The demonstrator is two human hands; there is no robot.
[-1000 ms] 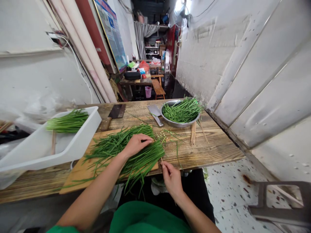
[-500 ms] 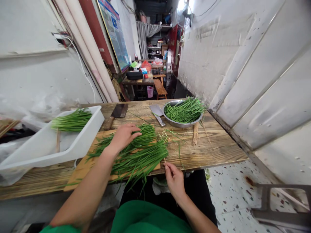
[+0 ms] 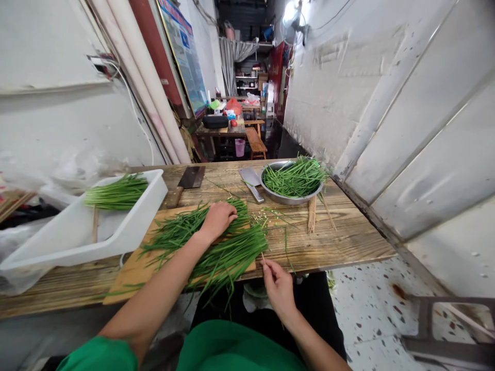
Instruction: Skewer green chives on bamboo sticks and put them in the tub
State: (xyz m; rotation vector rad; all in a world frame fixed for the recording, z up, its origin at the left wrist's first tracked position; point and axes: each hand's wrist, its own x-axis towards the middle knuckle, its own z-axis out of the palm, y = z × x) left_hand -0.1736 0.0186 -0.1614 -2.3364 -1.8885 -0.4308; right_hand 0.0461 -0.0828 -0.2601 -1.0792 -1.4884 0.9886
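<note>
A heap of long green garlic chives (image 3: 232,250) lies on the wooden cutting board (image 3: 127,275), with their tips hanging over the table's front edge. My left hand (image 3: 218,221) reaches into the far part of the heap, its fingers curled down and closed on chives there; the fingertips are partly hidden. At the board's right front corner, my right hand (image 3: 279,286) pinches a thin bamboo skewer (image 3: 263,256) between thumb and forefinger. The skewer's tip points up at the cut ends of the near chives.
A metal bowl (image 3: 276,195) of chives stands at the back right, with bamboo skewers (image 3: 311,216) in front of it. Two cleavers lie behind the board, one dark (image 3: 192,176), one silver (image 3: 250,176). A white tray (image 3: 131,226) holding a chive bundle (image 3: 116,194) sits at left.
My left hand has moved right across the chives, and its fingers have curled down closer together. My right hand stays in place with the skewer.
</note>
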